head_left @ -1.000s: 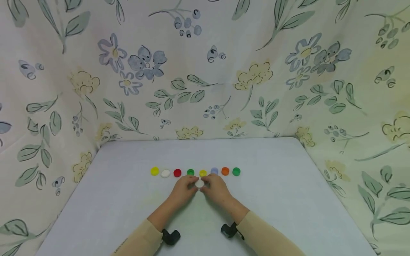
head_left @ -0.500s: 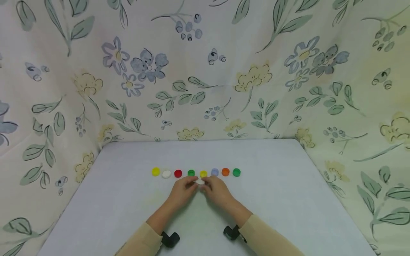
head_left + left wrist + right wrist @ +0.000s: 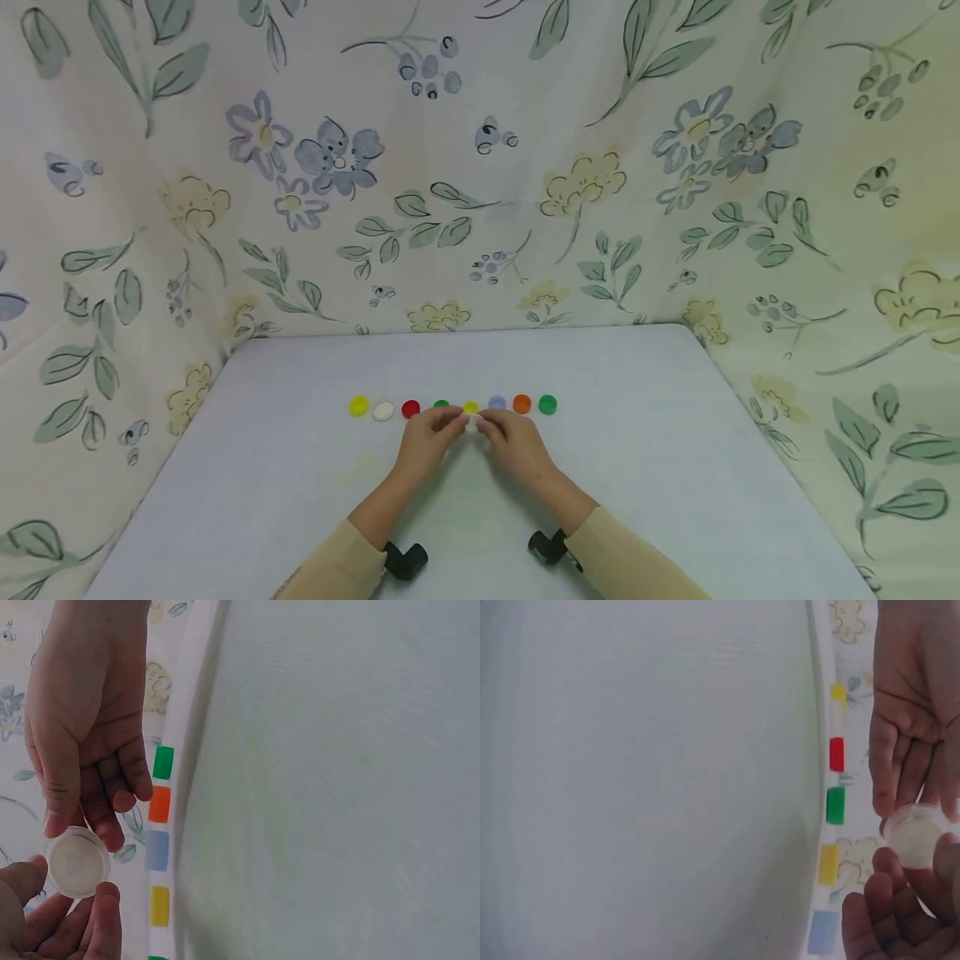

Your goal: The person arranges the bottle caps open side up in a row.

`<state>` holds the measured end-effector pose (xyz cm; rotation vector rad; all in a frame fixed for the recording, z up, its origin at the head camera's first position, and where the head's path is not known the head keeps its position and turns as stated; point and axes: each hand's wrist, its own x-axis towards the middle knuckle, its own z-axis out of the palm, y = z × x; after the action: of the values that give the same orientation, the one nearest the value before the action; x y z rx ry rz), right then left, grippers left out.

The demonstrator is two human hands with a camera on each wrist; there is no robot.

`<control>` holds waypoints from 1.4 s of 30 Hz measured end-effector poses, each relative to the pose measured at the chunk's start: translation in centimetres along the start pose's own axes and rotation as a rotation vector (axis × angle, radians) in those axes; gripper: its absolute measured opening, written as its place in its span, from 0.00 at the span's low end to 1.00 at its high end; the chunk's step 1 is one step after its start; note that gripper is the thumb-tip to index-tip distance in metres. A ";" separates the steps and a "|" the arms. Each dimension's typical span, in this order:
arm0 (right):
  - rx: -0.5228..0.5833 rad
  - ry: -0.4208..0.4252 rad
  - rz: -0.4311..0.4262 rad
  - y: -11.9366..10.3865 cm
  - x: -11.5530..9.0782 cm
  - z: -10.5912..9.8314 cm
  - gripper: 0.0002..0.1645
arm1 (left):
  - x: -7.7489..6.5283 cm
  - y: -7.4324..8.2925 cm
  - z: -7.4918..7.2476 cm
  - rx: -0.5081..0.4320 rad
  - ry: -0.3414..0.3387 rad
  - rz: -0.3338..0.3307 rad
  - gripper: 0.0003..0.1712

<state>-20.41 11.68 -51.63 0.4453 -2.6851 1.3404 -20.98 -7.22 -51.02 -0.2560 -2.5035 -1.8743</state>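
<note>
Between my two hands, raised off the table just in front of a row of coloured tubs, is a small round white tub (image 3: 77, 864) with a translucent rim. In the head view only a thin edge of it shows between the fingertips. My left hand (image 3: 425, 446) pinches its left side between thumb and fingers. On the opposite side, my right hand (image 3: 519, 448) pinches it with thumb and index finger, the other fingers loosely bent. The right wrist view catches the tub's pale round face (image 3: 915, 838) too.
Beyond the hands runs a row of small tubs: yellow (image 3: 358, 406), white (image 3: 383, 411), red (image 3: 410, 408), green, yellow, pale blue (image 3: 497, 402), orange (image 3: 522, 403) and green (image 3: 547, 404). The hands partly cover the middle ones. A floral cloth (image 3: 450, 167) hangs behind the white table (image 3: 637, 467).
The held tub has tipped from showing its round face to showing its edge in the head view. Both hands have turned slightly with it and stayed in nearly the same place.
</note>
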 end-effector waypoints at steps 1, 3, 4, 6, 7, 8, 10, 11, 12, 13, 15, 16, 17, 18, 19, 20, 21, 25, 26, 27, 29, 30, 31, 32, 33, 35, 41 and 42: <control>0.014 0.007 0.000 0.0 0.0 -0.1 0.16 | 0.1 0.1 0.1 -0.012 0.004 -0.010 0.19; 0.040 0.025 0.005 0.1 -0.1 -0.3 0.16 | 0.2 0.3 0.3 -0.033 0.011 -0.026 0.18; 0.046 0.033 0.006 0.1 -0.1 -0.4 0.16 | 0.2 0.5 0.4 -0.041 0.015 -0.035 0.17; 0.060 0.046 0.010 0.0 -0.2 -0.8 0.16 | 0.3 0.7 0.6 -0.062 0.020 -0.032 0.16; 0.067 0.049 0.020 -0.1 -0.3 -1.0 0.16 | 0.4 0.8 0.8 -0.073 0.020 -0.029 0.15; 0.069 0.054 0.030 -0.1 -0.3 -1.3 0.16 | 0.4 0.9 0.9 -0.087 0.020 -0.025 0.15; 0.067 0.064 0.042 -0.1 -0.4 -1.7 0.16 | 0.6 1.1 1.2 -0.108 0.016 -0.016 0.14; 0.065 0.069 0.040 -0.1 -0.4 -2.0 0.15 | 0.7 1.2 1.4 -0.117 0.014 -0.009 0.14; 0.067 0.076 0.044 -0.1 -0.5 -2.2 0.15 | 0.7 1.3 1.6 -0.120 0.012 -0.005 0.14; 0.069 0.084 0.048 -0.1 -0.5 -2.5 0.14 | 0.9 1.4 1.8 -0.119 0.009 -0.005 0.14; 0.081 0.100 0.048 0.0 -0.6 -3.1 0.13 | 1.1 1.6 2.4 -0.117 -0.001 0.000 0.14; 0.086 0.106 0.052 0.0 -0.7 -3.4 0.13 | 1.2 1.7 2.7 -0.120 -0.007 0.002 0.14; 0.093 0.114 0.056 0.2 -0.7 -3.6 0.12 | 1.3 1.7 3.0 -0.117 -0.012 0.004 0.14; 0.105 0.120 0.068 0.3 -0.8 -3.8 0.12 | 1.4 1.8 3.3 -0.114 -0.017 0.004 0.14; 0.109 0.125 0.077 0.4 -0.8 -4.0 0.12 | 1.5 1.9 3.6 -0.112 -0.022 0.007 0.14; 0.115 0.130 0.086 0.6 -0.9 -4.2 0.12 | 1.5 2.0 4.0 -0.113 -0.026 0.009 0.14; 0.125 0.133 0.104 0.8 -0.9 -4.3 0.13 | 1.6 2.1 4.4 -0.111 -0.028 0.011 0.14; 0.198 0.163 0.166 1.6 -1.3 -5.0 0.13 | 2.1 2.5 6.0 -0.079 -0.021 0.012 0.13; 0.220 0.173 0.179 1.8 -1.3 -5.2 0.13 | 2.2 2.6 6.4 -0.070 -0.017 0.005 0.13; 0.239 0.182 0.192 2.0 -1.4 -5.3 0.13 | 2.3 2.6 6.8 -0.062 -0.012 -0.004 0.13; 0.250 0.199 0.207 2.5 -1.6 -5.7 0.12 | 2.5 2.7 7.7 -0.052 -0.001 -0.026 0.13; 0.254 0.206 0.215 2.7 -1.6 -5.9 0.11 | 2.6 2.8 8.1 -0.052 0.004 -0.035 0.13; 0.252 0.212 0.218 2.9 -1.7 -6.1 0.11 | 2.7 2.9 8.5 -0.053 0.008 -0.044 0.12; 0.247 0.219 0.219 3.2 -1.8 -6.3 0.11 | 2.7 2.9 8.9 -0.058 0.010 -0.049 0.12; 0.241 0.226 0.225 3.4 -1.9 -6.5 0.11 | 2.7 3.0 9.4 -0.065 0.012 -0.054 0.12; 0.228 0.243 0.233 3.8 -2.0 -6.9 0.11 | 2.8 3.0 10.2 -0.079 0.013 -0.060 0.11; 0.185 0.269 0.274 5.1 -2.4 -8.1 0.10 | 3.2 2.9 12.6 -0.142 0.025 -0.091 0.11; 0.173 0.270 0.280 5.3 -2.4 -8.3 0.11 | 3.2 2.8 13.0 -0.146 0.026 -0.096 0.10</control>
<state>-20.00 21.83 -51.18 -0.1004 -2.4842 1.5819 -22.53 6.33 -51.71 -0.1124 -2.4061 -2.0854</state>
